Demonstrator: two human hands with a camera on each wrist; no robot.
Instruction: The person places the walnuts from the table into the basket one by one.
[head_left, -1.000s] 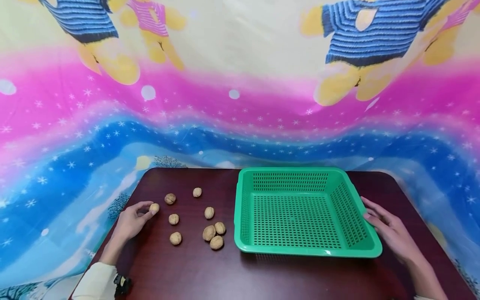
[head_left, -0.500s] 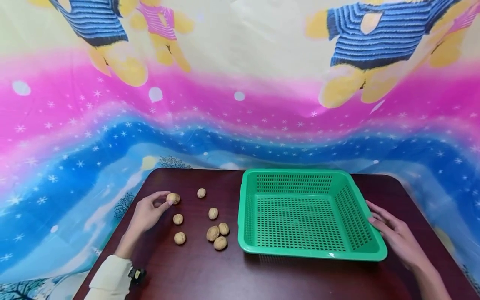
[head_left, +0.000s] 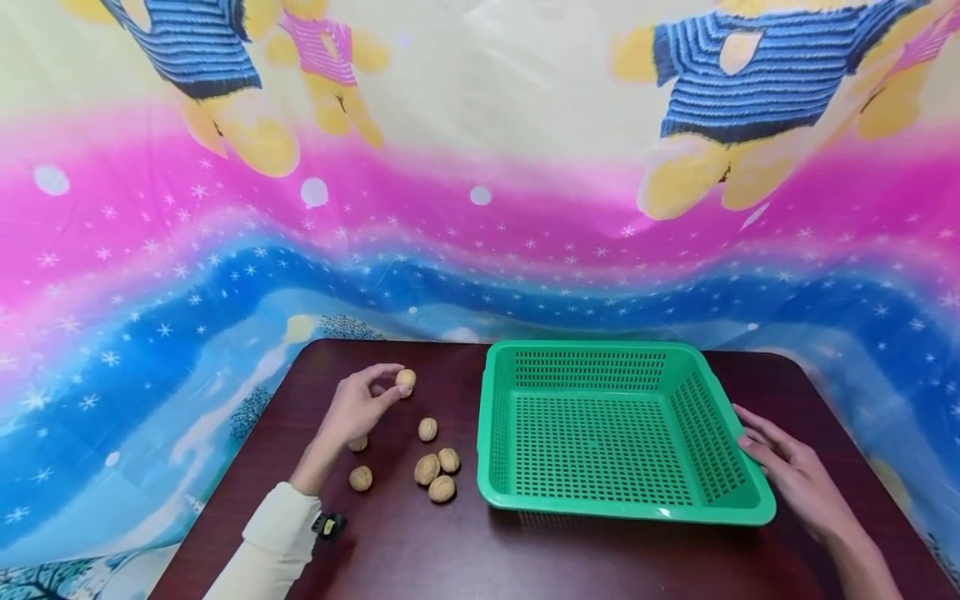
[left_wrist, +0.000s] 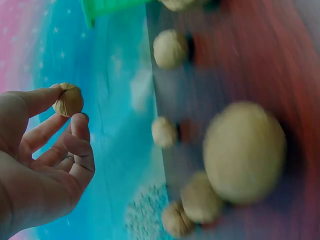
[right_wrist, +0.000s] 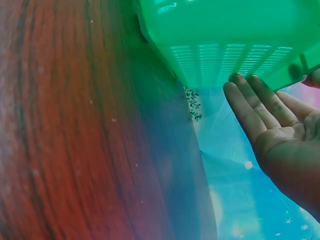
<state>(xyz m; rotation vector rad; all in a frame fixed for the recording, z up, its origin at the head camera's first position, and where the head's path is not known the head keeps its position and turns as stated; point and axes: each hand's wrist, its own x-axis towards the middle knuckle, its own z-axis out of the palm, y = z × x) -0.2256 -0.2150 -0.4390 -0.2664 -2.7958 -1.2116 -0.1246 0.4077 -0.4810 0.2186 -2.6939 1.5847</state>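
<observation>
Between thumb and fingertips my left hand (head_left: 362,408) pinches a tan walnut (head_left: 406,379), held up off the table in the left wrist view too. Whether more walnuts sit within those fingers I cannot tell. Below the hand, one walnut (head_left: 358,444) is partly hidden by the wrist, and another walnut (head_left: 361,478) lies nearer me. A single walnut (head_left: 427,429) stands above a touching cluster of walnuts (head_left: 427,470). My right hand (head_left: 791,471) is at the right side of a green slotted basket (head_left: 626,512), its straight fingers (right_wrist: 250,102) against the outer wall and thumb at the rim.
The dark wood table (head_left: 570,558) has rounded far corners. Directly behind it hangs a colourful printed cloth (head_left: 480,250). A black strap device (head_left: 327,525) is on my left wrist, beside the pale sleeve (head_left: 281,521).
My left hand has moved right across the far walnuts, and the two there no longer lie on the table. The right hand stays at the basket. The view has shifted slightly.
</observation>
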